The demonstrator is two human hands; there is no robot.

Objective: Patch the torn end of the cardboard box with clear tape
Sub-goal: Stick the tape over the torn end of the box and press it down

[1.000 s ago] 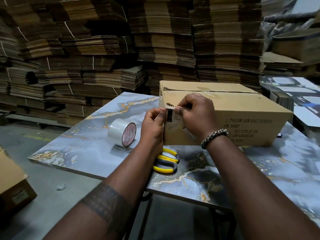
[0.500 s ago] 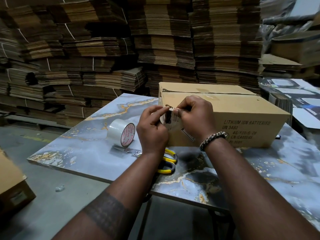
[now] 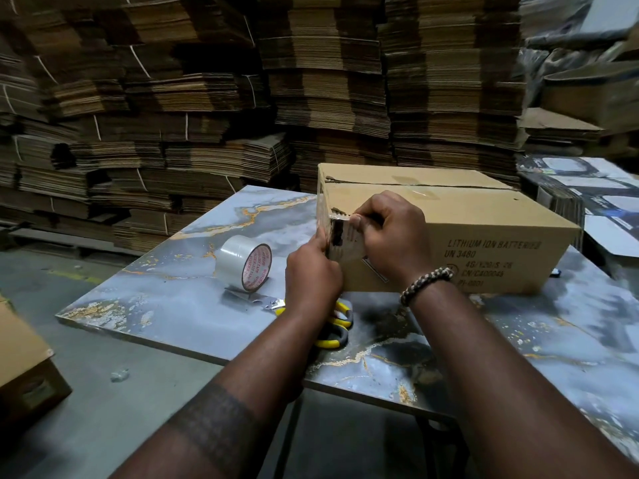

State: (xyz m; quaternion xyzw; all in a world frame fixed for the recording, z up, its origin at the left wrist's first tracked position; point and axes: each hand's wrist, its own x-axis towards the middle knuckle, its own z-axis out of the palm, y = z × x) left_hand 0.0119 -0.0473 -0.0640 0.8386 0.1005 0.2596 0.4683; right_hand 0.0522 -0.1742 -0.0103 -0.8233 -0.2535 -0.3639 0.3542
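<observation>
A brown cardboard box (image 3: 484, 216) printed "LITHIUM ION BATTERIES" lies on a marbled grey table (image 3: 173, 299). Its near left corner is torn, and a strip of clear tape (image 3: 345, 238) lies over that corner. My left hand (image 3: 313, 274) holds the strip's left end against the box's end face. My right hand (image 3: 390, 233) presses the strip's right end onto the front face with thumb and fingers. A roll of clear tape (image 3: 243, 262) with a red-printed core stands on the table left of my hands. Yellow-handled scissors (image 3: 333, 321) lie under my left wrist, partly hidden.
Tall stacks of flattened cardboard (image 3: 311, 81) fill the background behind the table. Another brown box (image 3: 24, 368) sits on the floor at the lower left. Printed flat boxes (image 3: 587, 191) lie to the right. The table's near edge runs diagonally below my forearms.
The strip was held loose just in front of the corner; now both hands have pushed it against the box, the left hand sliding round onto the end face.
</observation>
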